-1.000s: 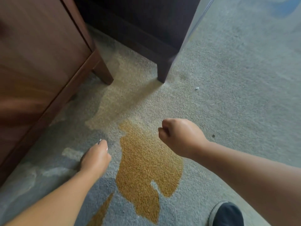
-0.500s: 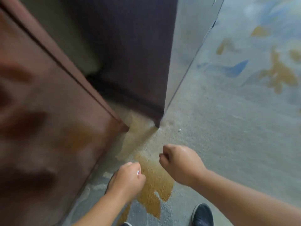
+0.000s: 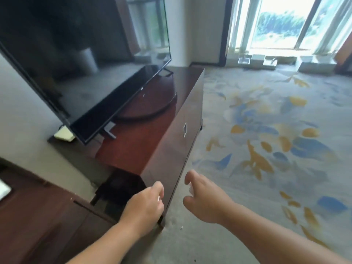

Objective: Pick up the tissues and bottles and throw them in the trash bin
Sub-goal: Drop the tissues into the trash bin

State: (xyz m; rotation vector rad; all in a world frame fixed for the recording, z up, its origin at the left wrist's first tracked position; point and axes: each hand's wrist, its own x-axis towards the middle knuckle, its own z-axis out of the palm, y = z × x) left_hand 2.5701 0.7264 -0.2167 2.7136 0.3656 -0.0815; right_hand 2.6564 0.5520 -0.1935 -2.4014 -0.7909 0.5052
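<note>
No tissue, bottle or trash bin shows plainly in the head view. My left hand (image 3: pixel 144 204) hovers with curled fingers in front of the near corner of the dark wooden TV cabinet (image 3: pixel 171 141) and holds nothing I can see. My right hand (image 3: pixel 204 199) is beside it over the carpet, fingers loosely spread and empty. A tiny white scrap (image 3: pixel 181 227) lies on the carpet by the cabinet's foot, below and between my hands.
A flat TV (image 3: pixel 85 60) stands on the cabinet, with a pale flat object (image 3: pixel 63 134) behind its left foot. A second wooden unit (image 3: pixel 43 216) fills the lower left. Patterned carpet (image 3: pixel 266 149) stretches right toward a bright window (image 3: pixel 282 25) with white items along its sill.
The view has swung up from the floor to the room. My right hand has gone from a fist to loose, spread fingers. My left hand stays curled.
</note>
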